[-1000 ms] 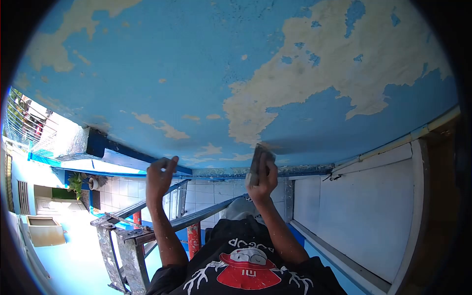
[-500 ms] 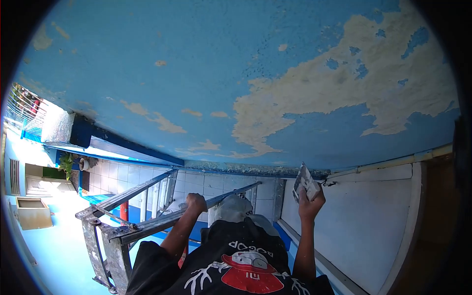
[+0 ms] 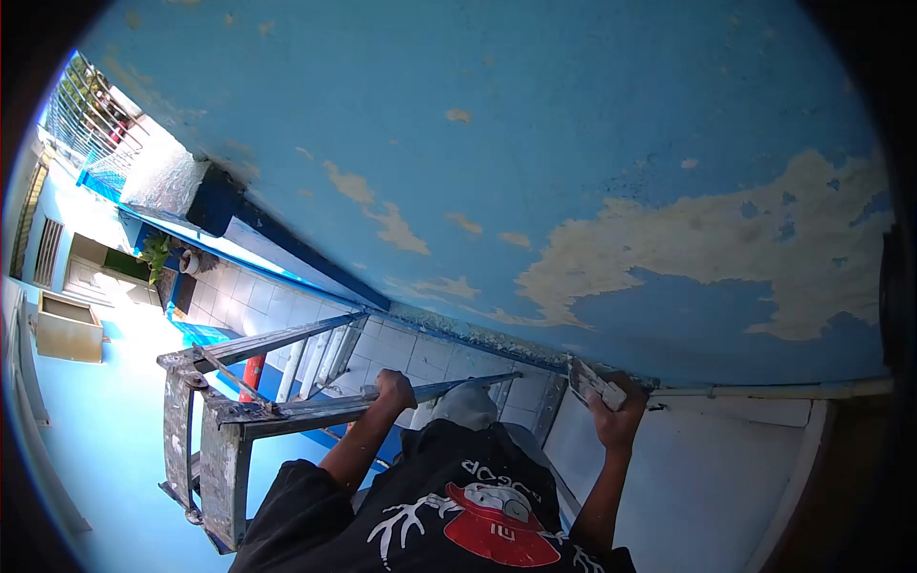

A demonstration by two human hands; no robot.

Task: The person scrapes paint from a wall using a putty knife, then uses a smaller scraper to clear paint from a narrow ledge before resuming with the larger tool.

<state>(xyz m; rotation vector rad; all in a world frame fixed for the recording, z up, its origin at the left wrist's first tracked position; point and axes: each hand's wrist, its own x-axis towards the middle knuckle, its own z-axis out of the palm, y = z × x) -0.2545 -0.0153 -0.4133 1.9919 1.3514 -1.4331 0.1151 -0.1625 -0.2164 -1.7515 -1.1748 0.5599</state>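
Note:
My right hand (image 3: 619,416) is closed around a paint-smeared scraper (image 3: 585,380), its flat blade up near the lower edge of the blue wall (image 3: 430,124). Pale bare patches (image 3: 669,239) show where the wall's paint is gone. On the left, my left hand (image 3: 394,390) is wrapped round the side rail of a worn, paint-spotted stepladder (image 3: 315,411). The ladder stands beside my body, its top (image 3: 224,477) toward the lower left.
A tiled floor (image 3: 420,349) lies below the wall. A white panel (image 3: 716,477) stands on the right, with a pale pipe (image 3: 745,392) along the wall's edge. Further left are a potted plant (image 3: 191,262), a yellowish box (image 3: 69,328) and a metal fence (image 3: 81,115).
The view has turned and shifted, so the wall patches sit lower and further right. The scraper's blade now points up and left. My left hand keeps its hold on the ladder.

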